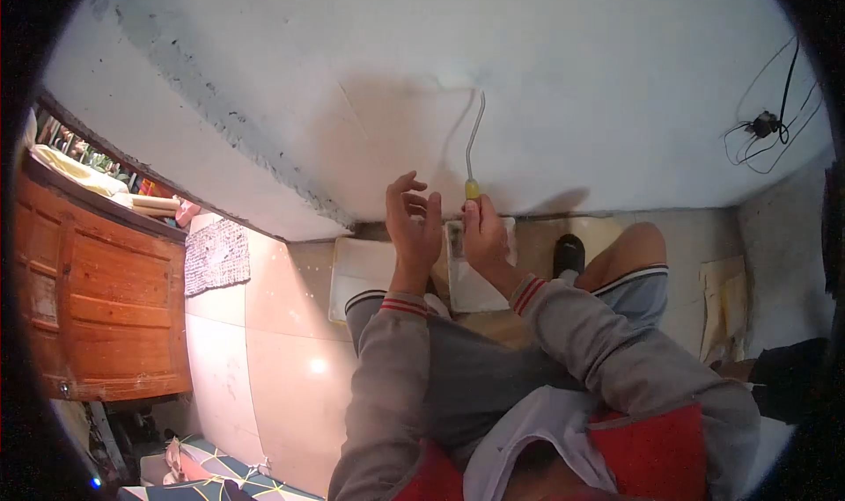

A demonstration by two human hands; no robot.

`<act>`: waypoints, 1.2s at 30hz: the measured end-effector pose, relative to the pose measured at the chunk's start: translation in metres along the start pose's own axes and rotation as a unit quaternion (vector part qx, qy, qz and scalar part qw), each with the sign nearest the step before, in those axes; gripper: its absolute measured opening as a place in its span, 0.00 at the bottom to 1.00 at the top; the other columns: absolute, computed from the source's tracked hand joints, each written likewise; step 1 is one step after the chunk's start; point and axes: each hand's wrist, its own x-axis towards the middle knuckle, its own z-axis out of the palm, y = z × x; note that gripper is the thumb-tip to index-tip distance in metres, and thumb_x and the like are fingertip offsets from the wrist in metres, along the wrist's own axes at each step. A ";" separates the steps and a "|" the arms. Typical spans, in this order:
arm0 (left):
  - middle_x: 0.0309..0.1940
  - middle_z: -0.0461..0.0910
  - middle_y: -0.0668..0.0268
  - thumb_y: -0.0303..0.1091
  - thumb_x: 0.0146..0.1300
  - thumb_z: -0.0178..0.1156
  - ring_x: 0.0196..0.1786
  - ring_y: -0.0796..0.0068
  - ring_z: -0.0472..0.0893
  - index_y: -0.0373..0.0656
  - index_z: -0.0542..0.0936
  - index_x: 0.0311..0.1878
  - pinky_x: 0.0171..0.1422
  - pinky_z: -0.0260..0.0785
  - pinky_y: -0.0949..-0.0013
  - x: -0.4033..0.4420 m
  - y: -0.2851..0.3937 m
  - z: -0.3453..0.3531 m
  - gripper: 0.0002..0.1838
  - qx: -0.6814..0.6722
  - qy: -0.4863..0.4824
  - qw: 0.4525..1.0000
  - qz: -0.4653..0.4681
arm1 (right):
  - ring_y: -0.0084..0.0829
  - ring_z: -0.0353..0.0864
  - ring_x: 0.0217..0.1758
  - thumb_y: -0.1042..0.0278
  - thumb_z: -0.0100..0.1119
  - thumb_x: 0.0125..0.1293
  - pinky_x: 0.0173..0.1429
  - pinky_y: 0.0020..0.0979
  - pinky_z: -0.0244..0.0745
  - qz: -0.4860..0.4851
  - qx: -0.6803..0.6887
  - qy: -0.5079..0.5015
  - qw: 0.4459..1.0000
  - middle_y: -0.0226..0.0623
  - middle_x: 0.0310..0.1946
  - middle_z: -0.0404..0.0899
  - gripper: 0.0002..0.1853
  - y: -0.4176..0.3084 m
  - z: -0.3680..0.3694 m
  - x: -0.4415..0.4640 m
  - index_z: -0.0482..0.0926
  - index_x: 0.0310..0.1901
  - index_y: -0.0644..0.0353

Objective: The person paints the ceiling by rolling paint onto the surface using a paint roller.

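Note:
My right hand (pixel 484 241) is closed around the yellow handle of a screwdriver (pixel 472 167). Its thin metal shaft is bent, and the tip points up at the pale wall (pixel 581 87). Whether the tip touches the wall I cannot tell. My left hand (pixel 414 228) is raised just left of the screwdriver, holding nothing, its fingers loosely bent and apart. Below the hands, a white tray-like thing (pixel 363 268) lies on the floor at the wall's foot, with a second pale tray (pixel 471 292) to its right, partly hidden by my right hand.
Black wires with a plug-like piece (pixel 764 127) hang on the wall at the right. At the left stands a brown wooden cabinet (pixel 123 290) near a woven mat (pixel 216 256) on the tiled floor (pixel 290 369). A dark shoe (pixel 569 256) is close to the wall.

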 end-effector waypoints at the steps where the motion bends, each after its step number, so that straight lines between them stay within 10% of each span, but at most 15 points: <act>1: 0.51 0.78 0.62 0.25 0.72 0.64 0.38 0.80 0.78 0.39 0.70 0.69 0.41 0.74 0.75 0.000 0.000 0.000 0.24 0.000 -0.001 1.000 -0.003 | 0.24 0.70 0.23 0.57 0.46 0.84 0.30 0.36 0.68 0.008 -0.027 0.005 1.000 0.31 0.22 0.71 0.17 0.003 -0.001 -0.007 0.74 0.41 0.61; 9: 0.49 0.80 0.60 0.22 0.67 0.66 0.36 0.77 0.80 0.38 0.73 0.67 0.36 0.74 0.73 0.001 0.000 0.004 0.26 0.001 0.013 1.000 0.014 | 0.25 0.71 0.22 0.57 0.46 0.84 0.29 0.35 0.67 0.041 -0.042 0.002 0.998 0.32 0.21 0.71 0.17 0.038 -0.002 -0.025 0.74 0.39 0.61; 20: 0.50 0.79 0.61 0.23 0.69 0.66 0.38 0.77 0.80 0.38 0.71 0.68 0.39 0.74 0.73 0.001 0.000 -0.001 0.25 -0.001 0.014 1.000 0.006 | 0.13 0.64 0.24 0.55 0.47 0.85 0.27 0.22 0.61 -0.065 0.140 0.018 0.988 0.22 0.23 0.67 0.18 -0.104 0.013 0.099 0.75 0.42 0.61; 23: 0.51 0.78 0.62 0.25 0.71 0.64 0.40 0.78 0.79 0.39 0.69 0.69 0.42 0.74 0.73 0.001 0.001 -0.003 0.25 0.002 0.002 1.000 -0.007 | 0.23 0.69 0.22 0.58 0.49 0.83 0.29 0.33 0.67 -0.082 0.130 0.024 0.988 0.32 0.19 0.71 0.17 -0.126 0.008 0.123 0.74 0.41 0.65; 30: 0.49 0.80 0.61 0.22 0.67 0.67 0.37 0.76 0.80 0.38 0.73 0.67 0.38 0.75 0.73 0.004 0.001 0.004 0.26 -0.025 0.021 0.999 0.009 | 0.13 0.63 0.22 0.53 0.46 0.85 0.25 0.22 0.58 -0.035 0.144 -0.024 0.989 0.22 0.23 0.68 0.18 -0.067 0.012 0.070 0.74 0.42 0.60; 36: 0.48 0.80 0.60 0.22 0.67 0.67 0.37 0.77 0.80 0.38 0.73 0.66 0.38 0.76 0.73 0.002 -0.002 0.006 0.25 -0.028 0.022 0.999 -0.001 | 0.31 0.72 0.25 0.56 0.47 0.84 0.32 0.38 0.69 0.020 0.053 -0.009 0.998 0.40 0.22 0.71 0.18 0.018 0.017 -0.001 0.73 0.40 0.64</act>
